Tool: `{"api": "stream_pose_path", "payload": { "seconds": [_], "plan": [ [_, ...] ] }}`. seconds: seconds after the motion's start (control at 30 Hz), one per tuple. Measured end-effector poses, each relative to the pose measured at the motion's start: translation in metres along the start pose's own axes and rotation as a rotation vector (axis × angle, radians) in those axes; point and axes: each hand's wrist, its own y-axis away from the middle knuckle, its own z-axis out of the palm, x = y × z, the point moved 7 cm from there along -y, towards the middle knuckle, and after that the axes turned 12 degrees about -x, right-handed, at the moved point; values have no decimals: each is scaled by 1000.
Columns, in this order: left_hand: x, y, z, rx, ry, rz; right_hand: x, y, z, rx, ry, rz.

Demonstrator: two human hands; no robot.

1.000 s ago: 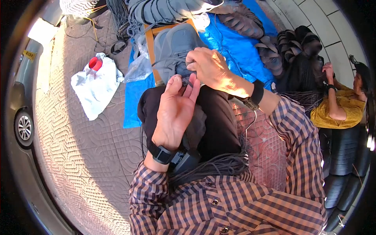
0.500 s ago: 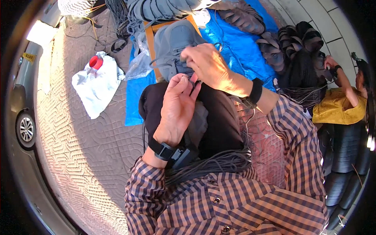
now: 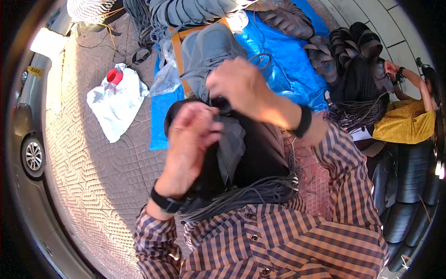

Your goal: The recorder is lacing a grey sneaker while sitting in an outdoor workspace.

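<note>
A grey shoe (image 3: 211,49) with laces stands in front of me, toe pointing away, in a wooden frame (image 3: 177,51). My right hand (image 3: 238,88) is over its lacing, blurred, fingers curled inward. Just below and to the left is my left hand (image 3: 191,135), also blurred, with its fingers bent toward the thumb. Whatever either hand may pinch cannot be made out. The shoe's heel end is partly hidden between my hands, close to my dark-trousered knees. A bundle of dark grey laces (image 3: 251,193) lies across my lap.
A blue sheet (image 3: 290,51) lies beneath several stacked shoe parts (image 3: 288,18). To the left, a red roll (image 3: 114,76) sits on a white cloth bag (image 3: 116,104) on the paving. A person in yellow (image 3: 406,123) sits at right. A car (image 3: 32,153) stands at far left.
My left hand has moved left and down, away from my right hand, which has shifted slightly left. Both hands were close together at the shoe's lacing before.
</note>
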Motion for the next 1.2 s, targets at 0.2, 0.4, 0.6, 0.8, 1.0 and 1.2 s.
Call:
{"api": "stream_pose_path", "payload": {
  "seconds": [0.2,0.4,0.6,0.8,1.0,1.2],
  "plan": [
    [61,-46,-11,27,-669,356,-111,11,7,-176,-108,-285],
    [67,-50,39,131,-1838,778,-87,29,0,-111,-155,-146],
    [61,-61,54,120,-2071,821,-81,36,3,-66,-191,-117],
    [56,-67,35,102,-1695,701,-65,43,11,-163,-168,-12],
    [56,-77,37,114,-1643,583,27,37,-7,-36,105,461],
    [59,-100,19,-54,-1291,521,33,27,7,-150,132,436]
  ]
}}
